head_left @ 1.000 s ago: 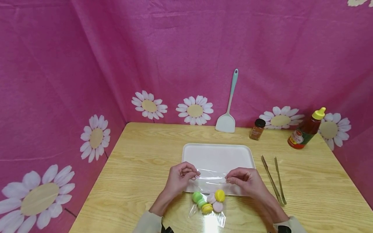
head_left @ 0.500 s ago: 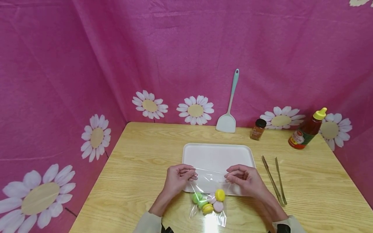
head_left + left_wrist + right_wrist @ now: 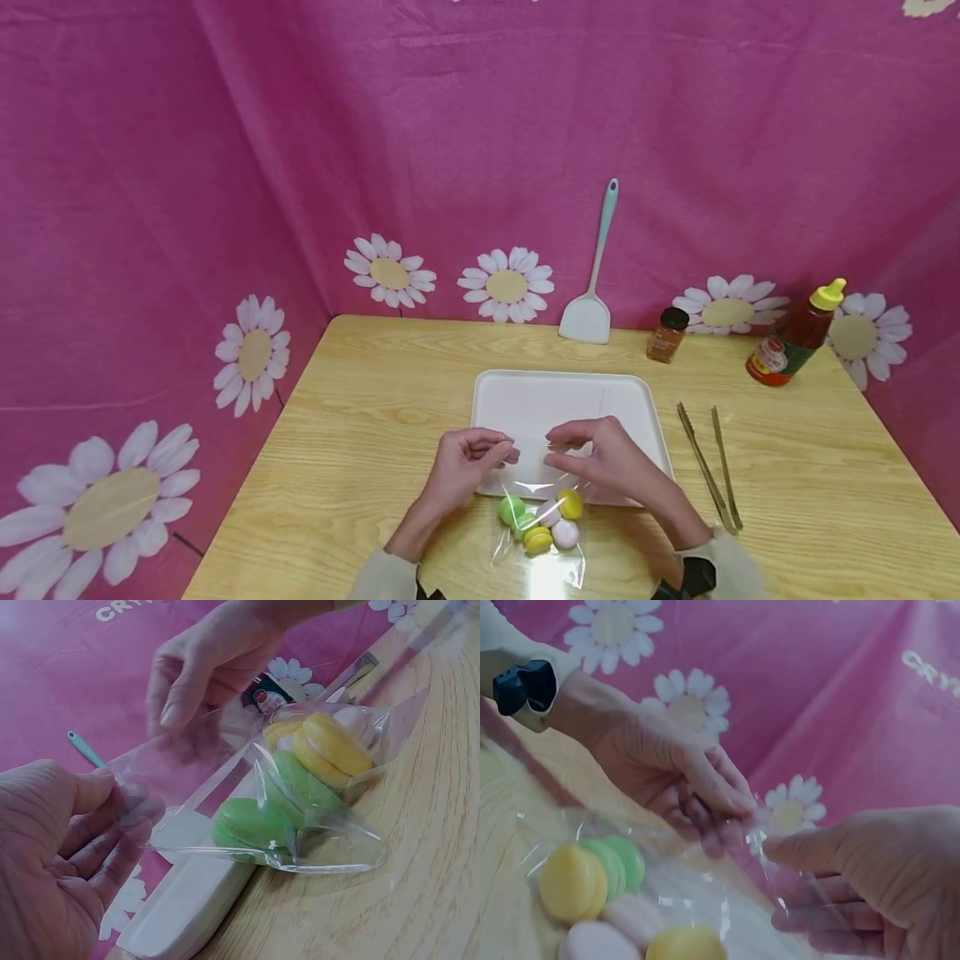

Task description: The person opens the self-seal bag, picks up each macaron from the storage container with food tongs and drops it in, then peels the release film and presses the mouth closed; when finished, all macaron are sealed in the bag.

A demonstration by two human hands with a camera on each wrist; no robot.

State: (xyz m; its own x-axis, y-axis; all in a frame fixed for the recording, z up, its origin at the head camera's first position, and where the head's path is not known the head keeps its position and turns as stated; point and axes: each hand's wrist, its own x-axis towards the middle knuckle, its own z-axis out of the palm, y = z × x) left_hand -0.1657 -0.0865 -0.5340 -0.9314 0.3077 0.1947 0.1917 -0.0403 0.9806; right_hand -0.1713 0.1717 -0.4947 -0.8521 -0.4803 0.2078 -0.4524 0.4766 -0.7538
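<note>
A clear plastic bag (image 3: 573, 575) with several macarons in it lies at the front of the tray. Green macarons (image 3: 251, 825), yellow macarons (image 3: 330, 746) and pale lilac ones (image 3: 598, 943) show through the film. My left hand (image 3: 467, 460) pinches the bag's upper edge at its left corner between thumb and fingers. Near the middle of that same edge, my right hand (image 3: 603, 457) has its thumb and fingers parted, with the fingertips close to the film. In the left wrist view the right fingers are blurred.
Under the hands lies a white rectangular tray (image 3: 525, 400) on the wooden table (image 3: 360, 408). Metal tongs (image 3: 708, 467) lie to its right. Behind stand a spice jar (image 3: 667, 335), a red sauce bottle (image 3: 793, 337) and a spatula (image 3: 587, 317) leaning on the pink cloth (image 3: 465, 150).
My right hand has let go of the bag's right corner and moved left toward my left hand, its thumb and fingers spreading. The left hand keeps its pinch. The macarons stay in place.
</note>
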